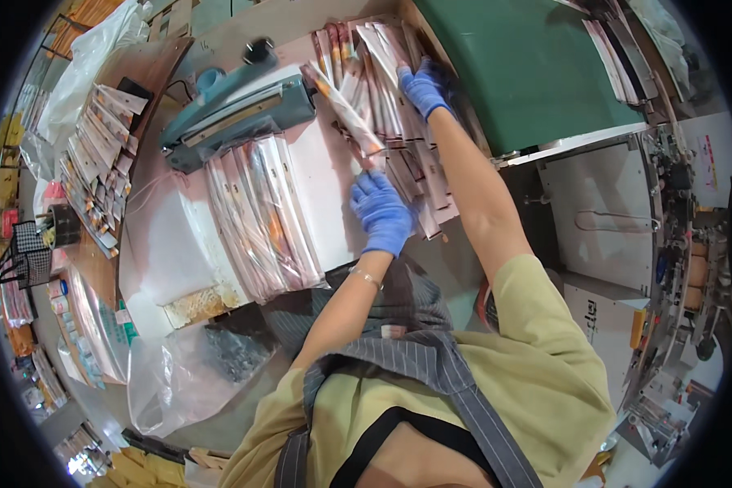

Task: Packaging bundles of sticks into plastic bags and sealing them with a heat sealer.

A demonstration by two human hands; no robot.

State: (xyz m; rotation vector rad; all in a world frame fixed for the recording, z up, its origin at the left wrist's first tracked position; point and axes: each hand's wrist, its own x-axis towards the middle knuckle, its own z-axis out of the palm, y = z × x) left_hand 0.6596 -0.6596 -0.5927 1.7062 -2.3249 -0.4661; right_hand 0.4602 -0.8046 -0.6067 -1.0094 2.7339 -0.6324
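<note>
Both my hands wear blue gloves. My left hand (381, 213) rests on the near end of a spread of long narrow printed packets (398, 122) lying on the white work surface (325, 159). My right hand (424, 88) presses on the far part of the same spread, fingers curled over the packets. One packet (346, 110) lies slanted across the others between the hands. A fanned stack of clear-wrapped packets (260, 215) lies left of my left hand.
A teal heat sealer (236, 110) stands behind the wrapped stack. A green conveyor belt (529, 65) runs on the right. More packets (98, 154) lie on a brown table at left, plastic bags (187, 366) sit near my body, machinery (675, 244) stands at right.
</note>
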